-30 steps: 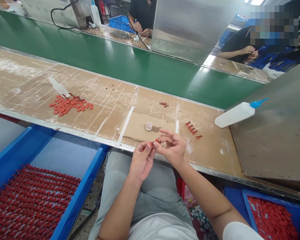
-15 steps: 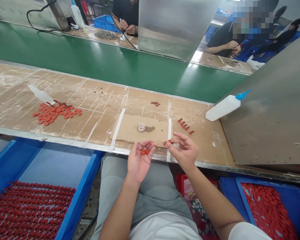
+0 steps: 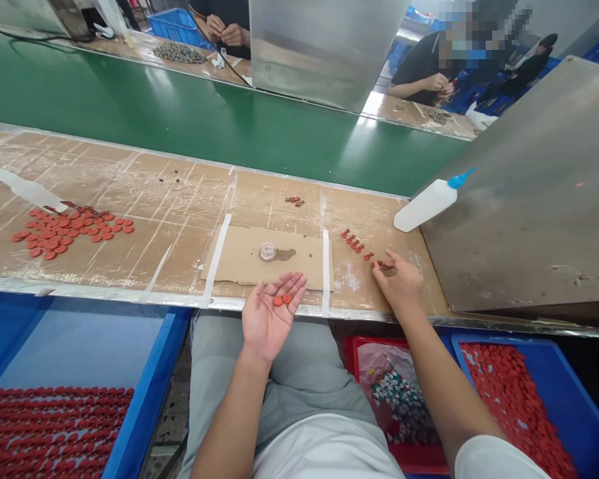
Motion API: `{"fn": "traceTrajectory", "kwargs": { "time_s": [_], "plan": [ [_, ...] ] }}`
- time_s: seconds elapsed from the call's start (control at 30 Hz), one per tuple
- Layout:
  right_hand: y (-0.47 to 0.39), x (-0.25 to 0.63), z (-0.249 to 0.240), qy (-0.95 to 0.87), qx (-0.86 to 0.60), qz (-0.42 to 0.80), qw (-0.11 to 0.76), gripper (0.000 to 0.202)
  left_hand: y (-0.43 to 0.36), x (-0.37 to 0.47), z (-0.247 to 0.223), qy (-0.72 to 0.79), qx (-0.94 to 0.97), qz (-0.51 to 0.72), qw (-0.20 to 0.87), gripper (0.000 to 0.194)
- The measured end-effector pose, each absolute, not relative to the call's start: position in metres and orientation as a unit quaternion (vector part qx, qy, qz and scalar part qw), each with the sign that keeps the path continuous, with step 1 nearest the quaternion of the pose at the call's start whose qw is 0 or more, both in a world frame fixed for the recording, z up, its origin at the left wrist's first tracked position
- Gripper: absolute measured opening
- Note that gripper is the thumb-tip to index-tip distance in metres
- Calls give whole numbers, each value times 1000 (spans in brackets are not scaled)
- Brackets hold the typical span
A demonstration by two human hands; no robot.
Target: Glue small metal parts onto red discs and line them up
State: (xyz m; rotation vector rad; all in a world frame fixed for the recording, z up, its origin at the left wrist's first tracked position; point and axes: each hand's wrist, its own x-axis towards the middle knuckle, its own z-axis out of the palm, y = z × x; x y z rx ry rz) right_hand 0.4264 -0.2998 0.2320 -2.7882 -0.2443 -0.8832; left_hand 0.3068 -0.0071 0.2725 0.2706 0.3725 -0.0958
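My left hand (image 3: pixel 268 322) is palm up and slightly cupped above the table's front edge. Two small red discs (image 3: pixel 282 300) rest in it near the finger bases. Over on the right, my right hand (image 3: pixel 402 283) pinches a small red piece with a dark stem at the tabletop; the fingertips partly hide it. That piece is at the near end of a slanting row of similar red pieces (image 3: pixel 354 243). Between the hands and farther back, a small clear round pot (image 3: pixel 267 251) sits on a taped cardboard sheet (image 3: pixel 239 266), beside a dark wet stain.
Loose red discs (image 3: pixel 54 233) are heaped at left by a white bottle (image 3: pixel 27 189). Another blue-tipped bottle (image 3: pixel 426 205) leans near the metal panel (image 3: pixel 524 199). A green belt (image 3: pixel 180 120) runs behind. Below are blue trays (image 3: pixel 150 372) and a red bin (image 3: pixel 352 352). Co-workers sit opposite.
My right hand has moved right, from beside the left hand to the end of the row, bringing the red piece down to the table. The left hand has opened flatter, keeping its two discs.
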Motion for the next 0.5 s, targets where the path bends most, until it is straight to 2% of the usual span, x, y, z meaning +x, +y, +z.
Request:
{"fn": "traceTrajectory", "kwargs": {
  "time_s": [0.33,0.5],
  "plan": [
    [-301,429,230,-86,-940,-313,106,42,-5,307,273,185,139,-45,972,42],
    [-281,397,254,-90,-913,-370,147,34,-5,307,274,165,124,-52,977,45]
  ]
}}
